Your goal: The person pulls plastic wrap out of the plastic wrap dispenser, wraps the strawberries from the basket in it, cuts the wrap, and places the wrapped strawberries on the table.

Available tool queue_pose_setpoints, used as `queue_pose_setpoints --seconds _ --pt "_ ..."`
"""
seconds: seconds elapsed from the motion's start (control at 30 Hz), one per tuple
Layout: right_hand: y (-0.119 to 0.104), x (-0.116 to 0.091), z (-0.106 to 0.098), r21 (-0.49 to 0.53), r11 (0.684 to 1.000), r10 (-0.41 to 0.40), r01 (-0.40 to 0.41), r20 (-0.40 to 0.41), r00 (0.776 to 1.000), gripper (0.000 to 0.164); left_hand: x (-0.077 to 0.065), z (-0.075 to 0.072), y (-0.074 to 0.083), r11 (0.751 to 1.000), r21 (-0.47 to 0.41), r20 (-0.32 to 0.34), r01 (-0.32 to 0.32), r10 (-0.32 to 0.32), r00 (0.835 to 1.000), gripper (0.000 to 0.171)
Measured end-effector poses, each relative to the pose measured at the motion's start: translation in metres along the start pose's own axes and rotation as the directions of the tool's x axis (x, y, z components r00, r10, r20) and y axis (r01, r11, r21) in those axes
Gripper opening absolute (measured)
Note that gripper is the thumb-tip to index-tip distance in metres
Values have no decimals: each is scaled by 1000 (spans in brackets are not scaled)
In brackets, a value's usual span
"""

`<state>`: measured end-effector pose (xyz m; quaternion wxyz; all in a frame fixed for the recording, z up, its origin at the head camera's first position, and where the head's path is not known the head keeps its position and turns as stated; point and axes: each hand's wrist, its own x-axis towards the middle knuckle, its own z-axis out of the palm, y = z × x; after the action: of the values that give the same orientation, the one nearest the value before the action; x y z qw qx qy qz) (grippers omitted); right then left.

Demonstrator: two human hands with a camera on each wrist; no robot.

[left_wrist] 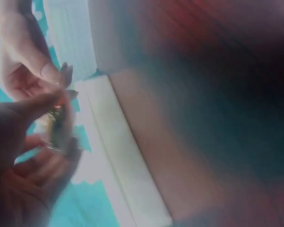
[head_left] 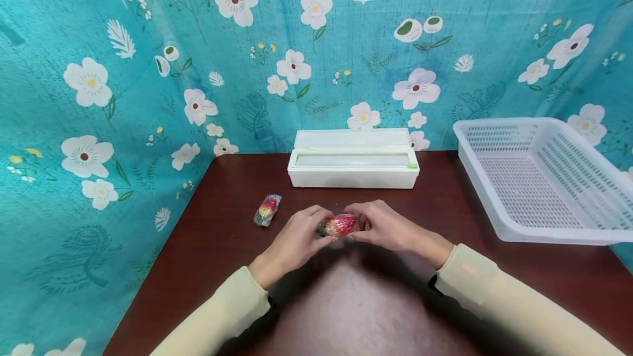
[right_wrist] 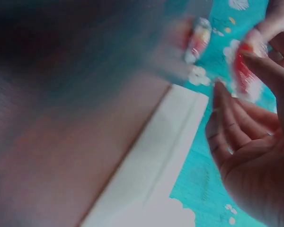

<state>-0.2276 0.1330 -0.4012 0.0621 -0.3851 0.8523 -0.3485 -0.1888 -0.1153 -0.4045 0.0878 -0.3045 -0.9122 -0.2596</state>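
Note:
Both hands hold a small red, yellow and green piece (head_left: 340, 225) wrapped in clear film, above the table's middle. My left hand (head_left: 299, 238) grips its green end between thumb and fingers. At the red end, my right hand (head_left: 388, 227) pinches with thumb and fingertips. The left wrist view shows the green part of the wrapped piece (left_wrist: 57, 125) between the left fingers, slightly blurred. In the right wrist view its red side (right_wrist: 245, 71) lies by the right thumb. A second film-wrapped piece (head_left: 267, 210) of similar colours lies on the table, left of the hands.
A long white box (head_left: 353, 177), its lid raised and a small green tab (head_left: 412, 165) at its right end, stands behind the hands. At the right is a white plastic basket (head_left: 499, 218). Flowered teal cloth (head_left: 277, 103) hangs behind the dark red-brown table (head_left: 198, 257).

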Motion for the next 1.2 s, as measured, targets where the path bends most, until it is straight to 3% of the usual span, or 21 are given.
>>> queue_pose_setpoints --seconds 0.13,0.27,0.43,0.63,0.73,0.97,1.2 --pt "-2 -1 -14 -10 999 52 -52 -15 999 41 -11 -4 -17 985 19 -34 170 -169 985 34" --pt "0 -4 -22 -31 994 101 -102 -42 994 31 -20 -6 -40 941 55 -54 334 -331 942 31" --pt "4 -9 -20 -50 994 93 -94 -20 995 25 -26 -3 -68 885 85 -99 458 -450 887 31" --pt "6 -12 -24 -66 994 89 -91 -29 996 20 -28 -6 -84 857 97 -127 507 -494 860 33" --pt "5 -11 -25 -70 994 84 -86 -31 996 19 -32 -10 -88 849 109 -135 516 -502 854 33" --pt "5 -13 -21 -65 992 107 -108 -20 994 18 -40 -15 -89 854 124 -67 505 -500 863 37" --pt "4 -16 -19 -62 990 125 -125 -7 992 18 -45 -20 -88 833 105 -9 543 -546 838 54"
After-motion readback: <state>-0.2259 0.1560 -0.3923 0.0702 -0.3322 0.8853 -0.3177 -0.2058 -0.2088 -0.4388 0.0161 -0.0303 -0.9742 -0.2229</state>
